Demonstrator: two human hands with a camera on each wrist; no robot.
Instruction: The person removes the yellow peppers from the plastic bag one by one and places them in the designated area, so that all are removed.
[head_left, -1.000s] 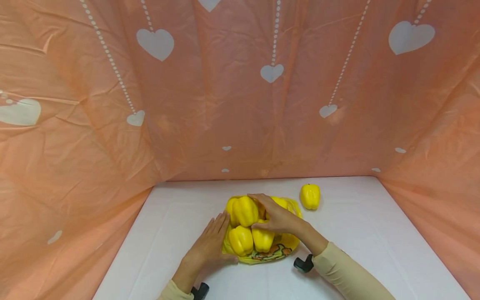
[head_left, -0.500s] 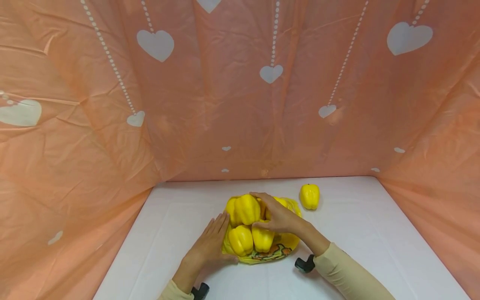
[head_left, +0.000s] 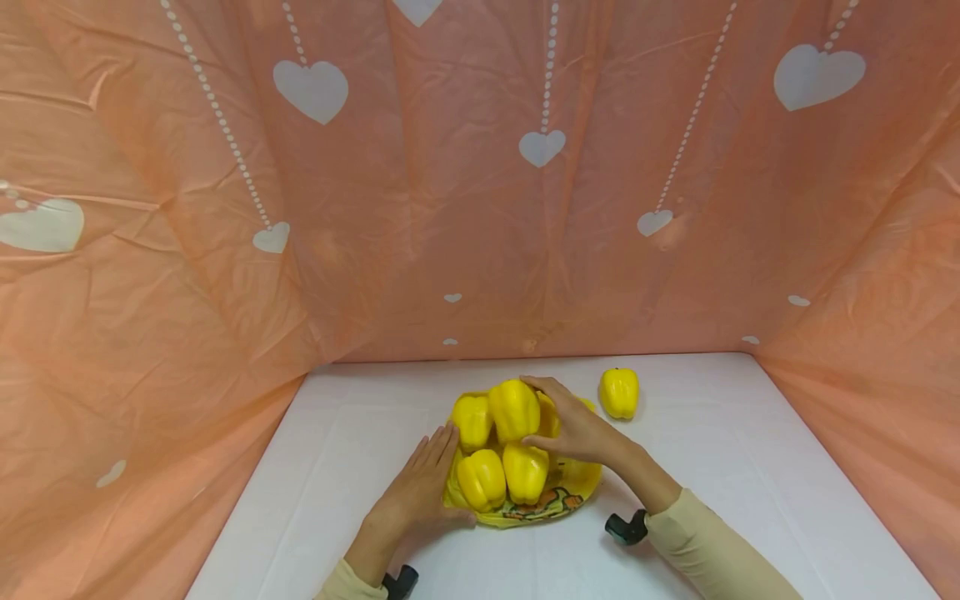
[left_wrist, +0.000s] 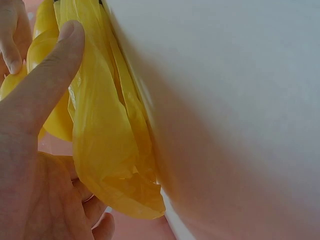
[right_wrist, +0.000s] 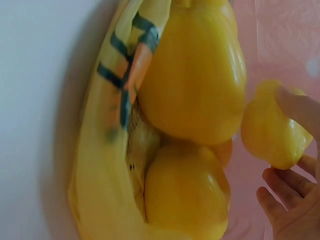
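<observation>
A yellow plastic bag (head_left: 581, 483) with a printed picture lies on the white table, with several yellow bell peppers in its mouth. My right hand (head_left: 576, 427) grips one bell pepper (head_left: 514, 410) between thumb and fingers, over the bag's far part. In the right wrist view that held pepper (right_wrist: 272, 130) is apart from the others. My left hand (head_left: 422, 483) lies along the bag's left side, fingers straight; in the left wrist view its thumb rests against the yellow film (left_wrist: 107, 145). Two bell peppers (head_left: 482, 480) (head_left: 526, 473) sit at the front, another (head_left: 472, 422) behind.
One bell pepper (head_left: 619, 393) stands on the white table (head_left: 720, 467) behind and right of the bag. A pink curtain (head_left: 480, 208) with white hearts encloses the back and sides. Black wrist devices (head_left: 626, 527) sit below both forearms.
My right hand has moved right and slightly back with the bell pepper, uncovering the pepper behind on the left. My left hand has stayed in place against the bag.
</observation>
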